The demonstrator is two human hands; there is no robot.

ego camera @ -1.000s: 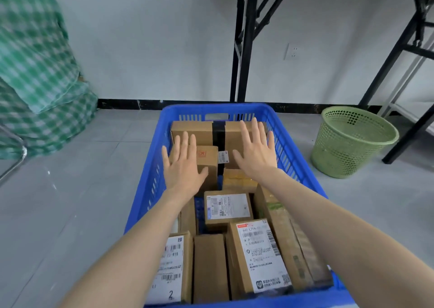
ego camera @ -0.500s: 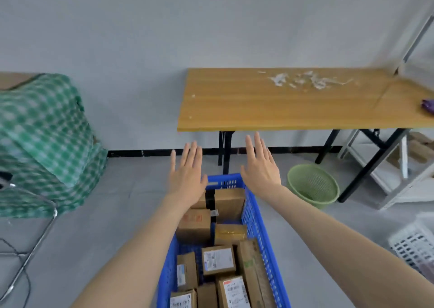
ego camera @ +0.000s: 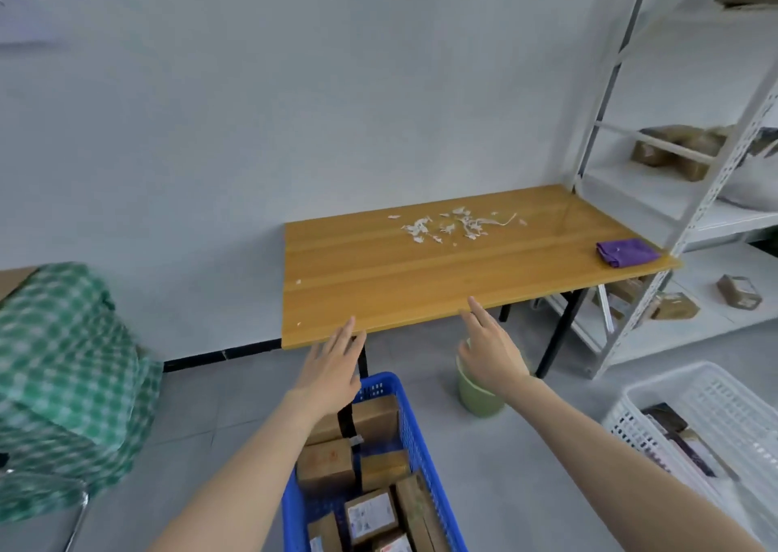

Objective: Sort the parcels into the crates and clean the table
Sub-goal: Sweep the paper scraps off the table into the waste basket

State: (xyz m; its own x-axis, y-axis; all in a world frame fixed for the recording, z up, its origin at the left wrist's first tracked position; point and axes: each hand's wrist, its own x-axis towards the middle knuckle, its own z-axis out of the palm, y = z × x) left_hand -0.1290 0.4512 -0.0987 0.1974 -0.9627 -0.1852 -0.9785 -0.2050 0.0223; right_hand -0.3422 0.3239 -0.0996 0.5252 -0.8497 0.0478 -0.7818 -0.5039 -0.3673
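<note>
**A:** From the head view, where do things stand?

**B:** The left hand [ego camera: 332, 372] and right hand [ego camera: 490, 356] are at lower centre, fingers straight and empty, just short of the table [ego camera: 379, 290]. Parcels [ego camera: 326, 467] sit in the blue crate [ego camera: 414, 433] at the bottom.

**A:** What will handle awkwardly?

**B:** The paper scraps [ego camera: 454, 225] at centre right look feather-light and flimsy, so I'd sweep them rather than pinch them. The purple cloth [ego camera: 627, 252] at the table's right end looks soft; I'd take it by a bunched fold.
</note>
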